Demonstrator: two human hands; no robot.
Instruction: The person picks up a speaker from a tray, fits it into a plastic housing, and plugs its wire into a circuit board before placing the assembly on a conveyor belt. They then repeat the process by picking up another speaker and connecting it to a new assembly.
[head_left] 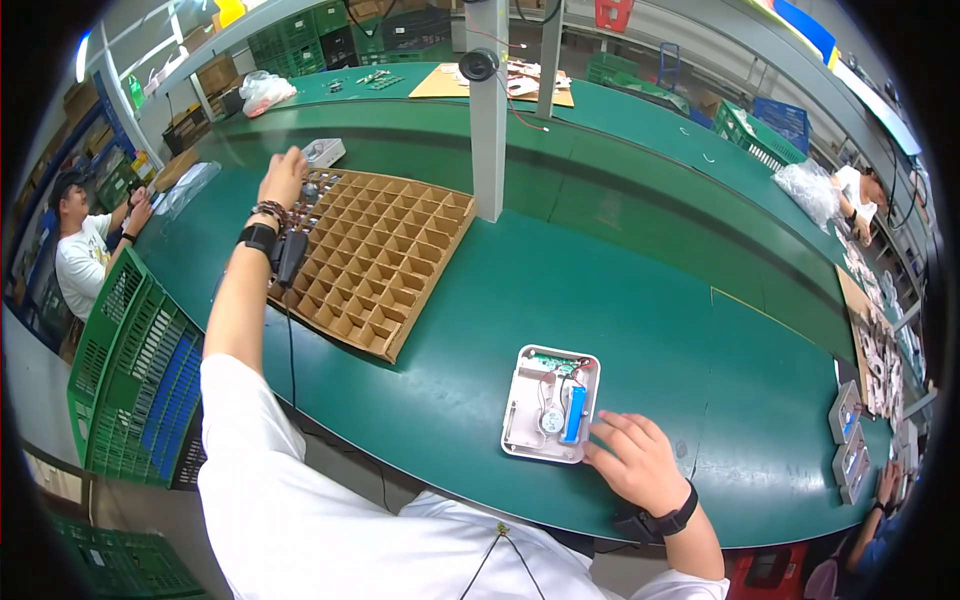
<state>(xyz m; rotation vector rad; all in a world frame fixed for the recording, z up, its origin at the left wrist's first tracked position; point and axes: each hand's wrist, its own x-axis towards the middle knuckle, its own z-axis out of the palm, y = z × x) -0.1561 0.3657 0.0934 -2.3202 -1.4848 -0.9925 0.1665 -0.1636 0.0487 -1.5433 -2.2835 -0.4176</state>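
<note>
White casing [527,400]: blue cylinder [575,414], silver disc [552,420], green board [546,359] inside.

Finding no readable text or numbers, near or far. Showing only blurred marking on round silver part [551,421] inside white casing [527,400], near right.
</note>
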